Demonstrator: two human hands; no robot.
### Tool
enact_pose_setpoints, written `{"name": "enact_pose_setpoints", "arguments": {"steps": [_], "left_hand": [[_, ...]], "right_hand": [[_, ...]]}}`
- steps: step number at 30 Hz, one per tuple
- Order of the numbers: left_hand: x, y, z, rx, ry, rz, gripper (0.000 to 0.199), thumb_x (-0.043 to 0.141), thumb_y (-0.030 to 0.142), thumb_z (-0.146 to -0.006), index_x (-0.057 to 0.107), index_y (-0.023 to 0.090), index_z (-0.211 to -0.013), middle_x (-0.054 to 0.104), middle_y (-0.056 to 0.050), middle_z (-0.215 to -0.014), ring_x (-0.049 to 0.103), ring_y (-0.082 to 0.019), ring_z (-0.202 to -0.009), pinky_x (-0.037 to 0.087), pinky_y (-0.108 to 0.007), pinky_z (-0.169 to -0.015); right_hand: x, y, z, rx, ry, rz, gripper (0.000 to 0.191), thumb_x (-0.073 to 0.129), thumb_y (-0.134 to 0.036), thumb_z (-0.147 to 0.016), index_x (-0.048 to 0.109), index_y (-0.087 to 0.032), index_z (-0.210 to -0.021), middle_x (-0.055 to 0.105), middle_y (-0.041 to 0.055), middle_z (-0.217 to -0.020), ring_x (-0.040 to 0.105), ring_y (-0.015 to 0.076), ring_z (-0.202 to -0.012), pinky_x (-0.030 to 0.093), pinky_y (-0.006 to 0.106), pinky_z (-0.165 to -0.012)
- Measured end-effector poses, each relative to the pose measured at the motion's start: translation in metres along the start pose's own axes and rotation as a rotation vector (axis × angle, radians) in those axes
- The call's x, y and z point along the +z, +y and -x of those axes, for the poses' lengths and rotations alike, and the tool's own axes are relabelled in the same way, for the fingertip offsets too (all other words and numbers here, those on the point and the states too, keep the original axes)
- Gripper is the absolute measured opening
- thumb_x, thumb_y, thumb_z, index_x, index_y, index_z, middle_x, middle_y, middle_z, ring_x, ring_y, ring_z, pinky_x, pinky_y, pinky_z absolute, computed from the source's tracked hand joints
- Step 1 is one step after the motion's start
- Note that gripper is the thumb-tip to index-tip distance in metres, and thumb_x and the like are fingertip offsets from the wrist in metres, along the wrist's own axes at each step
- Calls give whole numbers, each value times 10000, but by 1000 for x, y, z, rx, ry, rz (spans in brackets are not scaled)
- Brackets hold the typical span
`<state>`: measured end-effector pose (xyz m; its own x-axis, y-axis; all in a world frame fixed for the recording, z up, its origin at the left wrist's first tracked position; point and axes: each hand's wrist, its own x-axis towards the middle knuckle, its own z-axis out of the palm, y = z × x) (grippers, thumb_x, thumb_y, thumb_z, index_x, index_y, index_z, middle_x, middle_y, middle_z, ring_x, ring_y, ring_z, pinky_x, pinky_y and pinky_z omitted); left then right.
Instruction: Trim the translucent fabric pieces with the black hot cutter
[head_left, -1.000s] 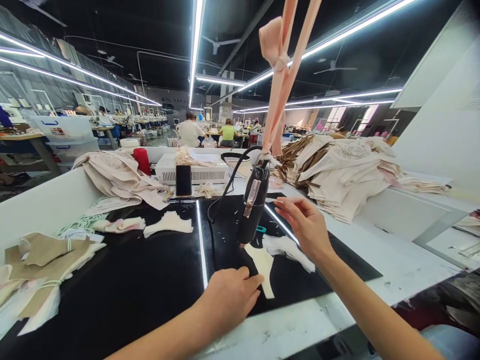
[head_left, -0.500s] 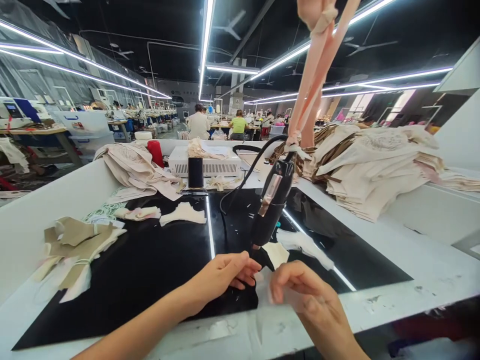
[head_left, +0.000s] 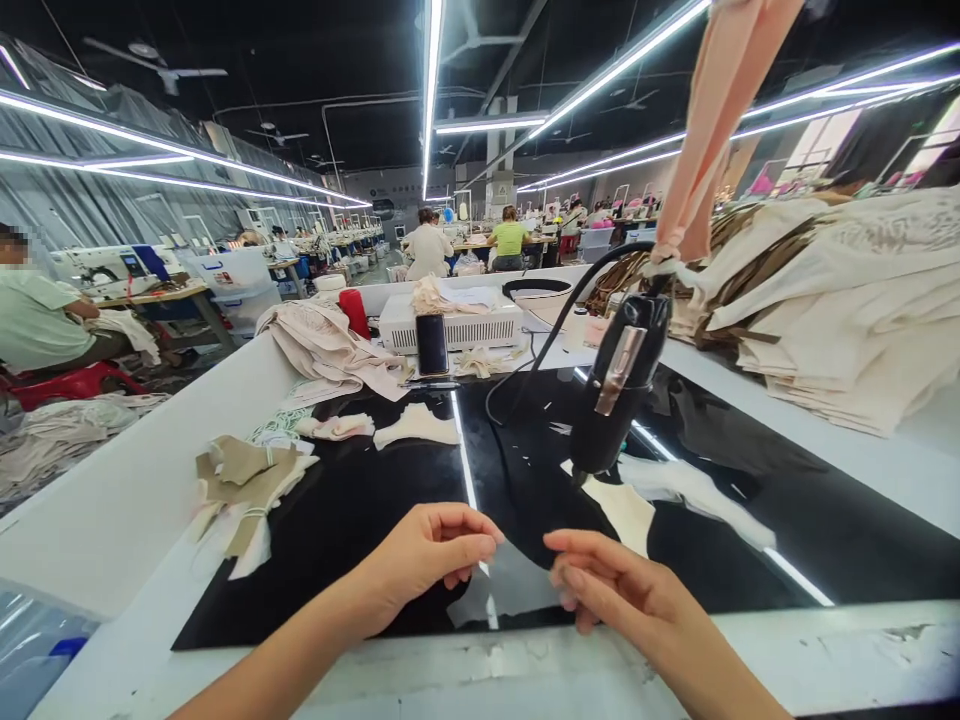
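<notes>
My left hand (head_left: pixel 442 545) is closed, thumb against the fingers, above the front of a glossy black board (head_left: pixel 390 570). My right hand (head_left: pixel 619 580) faces it with curled fingers. A thin, see-through, greyish piece of film (head_left: pixel 517 585) stretches between the two hands, apparently pinched at both sides; its edges are hard to make out. Beyond my right hand a black hand-held tool (head_left: pixel 619 385) with a metal lever hangs tip down from pink fabric strips (head_left: pixel 701 140). Under its tip lies a cream fabric piece (head_left: pixel 622 510), just behind my right fingers.
White fabric (head_left: pixel 690 490) lies right of the tool. Cut pieces (head_left: pixel 251 490) and a cream piece (head_left: pixel 416 427) lie left. A phone (head_left: pixel 432 345) leans on a white box (head_left: pixel 487 325). Fabric stacks (head_left: pixel 847 320) stand right, others (head_left: pixel 330 345) left. A seated person (head_left: pixel 37 310) is far left.
The view has swung left, so the board and tool appear farther right. My right hand has turned and its fingers now point toward my left hand, with the film between them.
</notes>
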<state>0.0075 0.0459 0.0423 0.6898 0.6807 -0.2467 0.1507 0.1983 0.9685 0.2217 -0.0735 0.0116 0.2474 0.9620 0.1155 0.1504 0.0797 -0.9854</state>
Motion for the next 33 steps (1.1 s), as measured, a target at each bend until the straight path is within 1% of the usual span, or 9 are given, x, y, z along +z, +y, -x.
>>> {"name": "enact_pose_setpoints", "arguments": {"steps": [3, 6, 11, 14, 17, 23, 25, 28, 33], "left_hand": [[-10, -1, 5, 0, 40, -43, 455, 853, 555, -777, 756, 138, -931, 561, 27, -729, 429, -81, -603, 319, -228, -553], [-17, -2, 7, -29, 77, -89, 471, 828, 582, -773, 717, 145, -910, 549, 36, -719, 403, -67, -557, 282, -218, -511], [-25, 0, 7, -45, 150, -190, 430, 777, 570, -765, 650, 174, -872, 580, 37, -708, 414, -65, -519, 253, -206, -479], [-30, 3, 5, -28, 193, -253, 391, 759, 543, -761, 634, 182, -842, 600, 37, -682, 418, -69, -501, 282, -209, -487], [-37, 4, 1, -11, 221, -313, 352, 730, 516, -766, 625, 186, -830, 621, 34, -675, 423, -71, -474, 300, -215, -488], [-46, -4, -7, 17, 241, -405, 320, 674, 492, -808, 637, 177, -847, 606, 37, -674, 393, -70, -459, 303, -223, -485], [-47, -6, -10, 32, 254, -445, 329, 667, 491, -825, 668, 168, -886, 608, 28, -701, 402, -81, -486, 300, -224, -490], [-49, -10, -13, 77, 304, -520, 337, 652, 471, -853, 721, 166, -978, 622, 15, -765, 419, -98, -529, 308, -232, -510], [-54, -13, -12, 156, 408, -615, 337, 585, 455, -923, 766, 204, -1056, 702, -14, -914, 498, -139, -626, 391, -258, -606]], "right_hand": [[2, 4, -3, 105, -64, -29, 330, 751, -555, -862, 811, -245, -957, 730, 25, -708, 710, 204, -649, 623, 305, -604], [8, 4, -6, 165, -105, -52, 292, 744, -533, -841, 796, -246, -859, 723, 10, -670, 687, 184, -608, 594, 285, -614], [23, 3, -10, 163, -91, -26, 209, 709, -457, -820, 760, -261, -768, 708, -7, -628, 656, 173, -578, 533, 251, -558], [30, 6, -14, 82, -85, 67, 169, 678, -390, -813, 731, -258, -722, 672, -19, -585, 607, 163, -541, 458, 240, -500], [35, 11, -20, -29, -115, 188, 177, 648, -354, -834, 706, -251, -703, 644, -26, -577, 555, 147, -518, 404, 246, -490], [36, 17, -30, -220, -195, 488, 183, 556, -234, -916, 690, -268, -796, 690, -16, -682, 638, 168, -581, 440, 249, -507], [36, 20, -32, -303, -165, 637, 189, 549, -211, -937, 686, -276, -824, 705, -14, -729, 676, 177, -622, 465, 263, -536], [37, 26, -33, -443, -62, 808, 165, 576, -198, -945, 663, -270, -826, 702, -13, -762, 707, 194, -668, 481, 288, -557], [32, 34, -28, -568, -11, 855, 100, 592, -211, -963, 670, -273, -958, 716, -11, -825, 734, 196, -707, 502, 294, -560]]}}
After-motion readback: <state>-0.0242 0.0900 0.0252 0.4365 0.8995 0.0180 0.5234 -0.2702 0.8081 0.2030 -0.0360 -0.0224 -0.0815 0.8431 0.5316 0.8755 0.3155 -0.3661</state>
